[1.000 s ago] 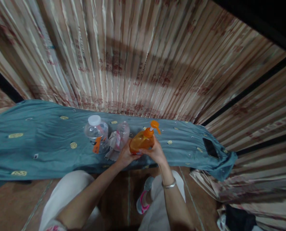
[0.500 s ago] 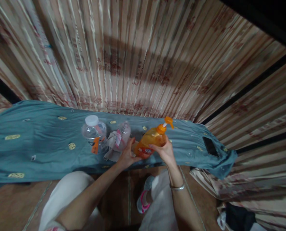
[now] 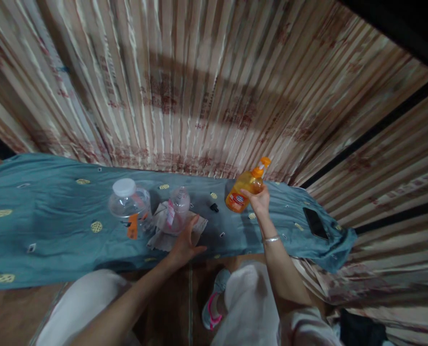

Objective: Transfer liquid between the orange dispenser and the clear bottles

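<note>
Right hand point(image 3: 259, 202) grip closed on tilted orange pump bottle point(image 3: 243, 190) – lifted off the surface point(image 3: 55, 226), left hand point(image 3: 183, 242) open, fingers spread – touching cloth point(image 3: 163, 235) beside small clear bottle point(image 3: 177, 214)

The right hand point(image 3: 259, 201) covers part of the orange bottle point(image 3: 243, 188), whose label print is too small to read. The small clear bottle point(image 3: 178, 214) hides part of the cloth point(image 3: 163, 230) under it. The teal cover point(image 3: 55, 230) runs off the left edge. A small black bit point(image 3: 214, 207) is too small to identify.
</note>
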A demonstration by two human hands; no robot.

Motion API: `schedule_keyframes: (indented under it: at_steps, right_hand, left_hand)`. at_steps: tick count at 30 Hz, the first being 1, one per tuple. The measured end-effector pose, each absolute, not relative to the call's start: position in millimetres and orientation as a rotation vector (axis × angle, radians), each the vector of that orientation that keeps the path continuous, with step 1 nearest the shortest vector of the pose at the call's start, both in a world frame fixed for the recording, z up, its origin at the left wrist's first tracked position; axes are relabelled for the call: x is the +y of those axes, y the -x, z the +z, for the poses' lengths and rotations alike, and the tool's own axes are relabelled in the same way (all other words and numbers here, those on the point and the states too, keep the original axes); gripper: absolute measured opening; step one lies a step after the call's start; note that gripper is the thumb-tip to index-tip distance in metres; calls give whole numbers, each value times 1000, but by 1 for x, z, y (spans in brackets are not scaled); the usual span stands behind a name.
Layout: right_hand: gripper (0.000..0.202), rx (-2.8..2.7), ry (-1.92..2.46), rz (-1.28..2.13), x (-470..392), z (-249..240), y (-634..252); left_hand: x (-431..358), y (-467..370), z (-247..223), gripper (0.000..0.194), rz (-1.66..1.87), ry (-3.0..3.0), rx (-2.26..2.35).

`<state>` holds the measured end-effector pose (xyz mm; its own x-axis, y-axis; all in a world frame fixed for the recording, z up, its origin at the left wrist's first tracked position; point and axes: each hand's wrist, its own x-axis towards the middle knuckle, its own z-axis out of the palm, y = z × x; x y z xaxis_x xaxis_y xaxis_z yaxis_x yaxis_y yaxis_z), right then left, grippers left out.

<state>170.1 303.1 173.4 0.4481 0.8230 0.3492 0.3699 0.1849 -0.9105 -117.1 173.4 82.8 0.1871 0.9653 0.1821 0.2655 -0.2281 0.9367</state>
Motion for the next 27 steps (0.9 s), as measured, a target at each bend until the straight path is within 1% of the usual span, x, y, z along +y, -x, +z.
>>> schedule_keyframes:
  at_steps: [6, 16, 20, 27]
  right_hand:
    - [67, -1030, 1550, 360, 327, 167, -175]
    - [70, -1031, 1622, 340, 335, 164, -171]
    - [78, -1046, 1611, 350, 334, 160, -170]
    - [99, -1085, 1561, 378, 334, 153, -169]
  left_hand:
    - [171, 116, 79, 81, 1010, -1667, 1238]
    - [173, 115, 67, 75, 979, -1755, 1233]
    - [172, 115, 66, 72, 985, -1770, 1229]
    - [171, 117, 65, 70, 952, -1788, 1219]
